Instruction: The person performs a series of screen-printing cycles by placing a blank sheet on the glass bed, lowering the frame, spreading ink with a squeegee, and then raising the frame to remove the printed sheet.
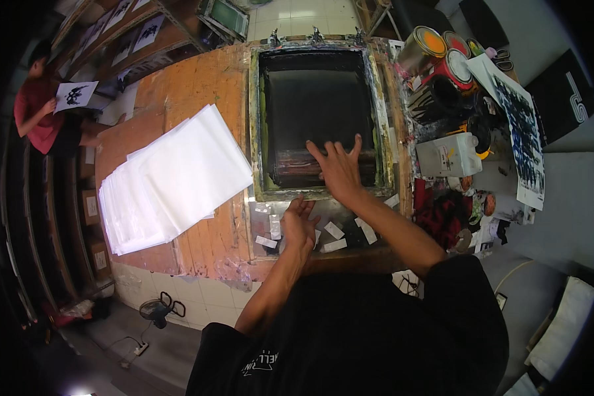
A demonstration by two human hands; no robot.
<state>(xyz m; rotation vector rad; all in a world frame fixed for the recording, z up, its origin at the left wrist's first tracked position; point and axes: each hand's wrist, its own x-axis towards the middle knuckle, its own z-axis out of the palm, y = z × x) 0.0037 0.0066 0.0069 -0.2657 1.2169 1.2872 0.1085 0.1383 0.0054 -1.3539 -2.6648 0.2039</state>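
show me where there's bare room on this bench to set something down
Bare orange bench top between the white sheet stack and the screen frame. Crowded right of the frame: paint cans and a white jug.

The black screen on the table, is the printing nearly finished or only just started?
Hard to say. A fanned pile of white sheets waits beside the screen frame, so plenty looks left. A person at far left holds one printed sheet, so some are done. Now the right hand rests on the squeegee inside the frame, and the left hand hovers open below it.
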